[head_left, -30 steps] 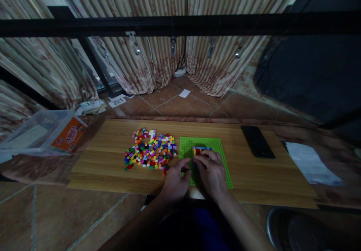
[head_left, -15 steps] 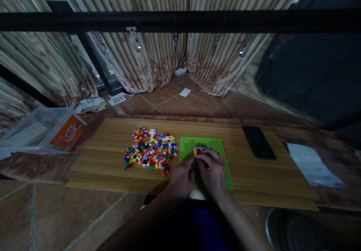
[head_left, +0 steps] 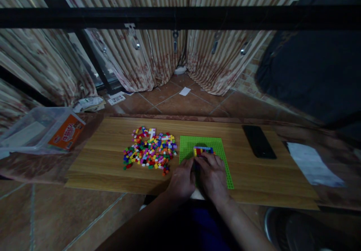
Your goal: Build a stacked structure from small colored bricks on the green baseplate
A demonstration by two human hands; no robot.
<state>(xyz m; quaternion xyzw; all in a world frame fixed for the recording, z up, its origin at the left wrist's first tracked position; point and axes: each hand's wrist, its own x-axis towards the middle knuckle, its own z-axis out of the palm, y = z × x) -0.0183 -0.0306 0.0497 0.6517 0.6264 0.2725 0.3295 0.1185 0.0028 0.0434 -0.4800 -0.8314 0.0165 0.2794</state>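
Note:
A green baseplate (head_left: 218,149) lies on a wooden board (head_left: 107,161). On it stands a small block of red, yellow and blue bricks (head_left: 201,150). My left hand (head_left: 182,179) and my right hand (head_left: 213,174) rest side by side on the plate just in front of that block, fingers curled and pressed together at its near edge. What the fingertips pinch is hidden. A heap of small coloured bricks (head_left: 149,151) lies left of the plate, apart from both hands.
A black phone (head_left: 258,141) lies on the board's right part, a white sheet (head_left: 311,162) beyond it. A clear plastic box with an orange label (head_left: 42,129) sits at the left. Striped curtains (head_left: 158,63) and a black bar (head_left: 180,17) are ahead.
My left hand has moved right until it meets my right hand on the baseplate. Both hands have settled slightly nearer, showing more of the brick block.

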